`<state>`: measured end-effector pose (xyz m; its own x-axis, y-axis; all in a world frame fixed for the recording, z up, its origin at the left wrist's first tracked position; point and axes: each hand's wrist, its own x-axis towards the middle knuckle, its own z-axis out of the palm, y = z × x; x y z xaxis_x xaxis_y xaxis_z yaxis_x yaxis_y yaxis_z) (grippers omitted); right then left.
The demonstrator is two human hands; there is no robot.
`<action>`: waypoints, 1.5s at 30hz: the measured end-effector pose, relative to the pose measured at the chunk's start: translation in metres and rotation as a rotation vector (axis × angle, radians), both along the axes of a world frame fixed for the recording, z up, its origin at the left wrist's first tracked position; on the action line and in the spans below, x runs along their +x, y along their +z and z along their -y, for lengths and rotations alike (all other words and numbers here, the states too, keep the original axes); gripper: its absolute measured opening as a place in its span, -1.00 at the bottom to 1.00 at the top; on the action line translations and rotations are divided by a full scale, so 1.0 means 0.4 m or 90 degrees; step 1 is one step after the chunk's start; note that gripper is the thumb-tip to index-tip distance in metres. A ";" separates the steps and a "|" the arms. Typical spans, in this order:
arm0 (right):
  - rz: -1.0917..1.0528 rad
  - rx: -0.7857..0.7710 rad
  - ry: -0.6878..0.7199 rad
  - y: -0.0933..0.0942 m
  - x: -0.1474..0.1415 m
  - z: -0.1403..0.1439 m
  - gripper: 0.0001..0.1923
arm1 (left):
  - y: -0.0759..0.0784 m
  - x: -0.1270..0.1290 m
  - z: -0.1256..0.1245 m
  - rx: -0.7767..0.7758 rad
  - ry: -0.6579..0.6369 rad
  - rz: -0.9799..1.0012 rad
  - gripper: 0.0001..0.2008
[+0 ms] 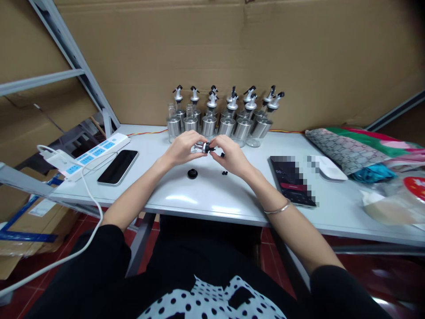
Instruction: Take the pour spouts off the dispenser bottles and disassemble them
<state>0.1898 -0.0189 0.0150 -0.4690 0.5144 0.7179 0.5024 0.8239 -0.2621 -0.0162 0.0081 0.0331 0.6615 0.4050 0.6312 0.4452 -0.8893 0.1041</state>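
My left hand and my right hand meet over the white table, both pinching a small silver and black pourer cap between the fingertips. A black round part lies on the table just below my left hand. Two tiny black bits sit under my right hand. Behind the hands stand several glass bottles with steel sleeves and pourer tops.
A black phone and a white power strip with a white cable lie at the left. A dark tablet, a white mouse and bundled fabric and bags lie at the right. Cardboard stands behind the table.
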 end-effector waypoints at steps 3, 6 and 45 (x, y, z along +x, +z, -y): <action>0.011 0.016 -0.003 0.004 -0.001 0.002 -0.83 | -0.002 -0.001 -0.002 -0.002 0.000 0.008 -0.68; 0.012 0.027 -0.009 0.008 -0.004 0.005 -0.81 | -0.007 -0.002 -0.004 -0.002 0.008 0.007 -0.64; 0.118 -0.102 -0.036 0.032 0.009 0.028 -0.82 | -0.114 -0.023 -0.073 -0.238 0.148 -0.125 -0.53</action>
<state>0.1936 -0.0300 0.0277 -0.5515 0.6446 0.5294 0.5985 0.7479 -0.2872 -0.0255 0.0374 -0.0127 0.6189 0.7317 0.2857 0.6710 -0.6816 0.2919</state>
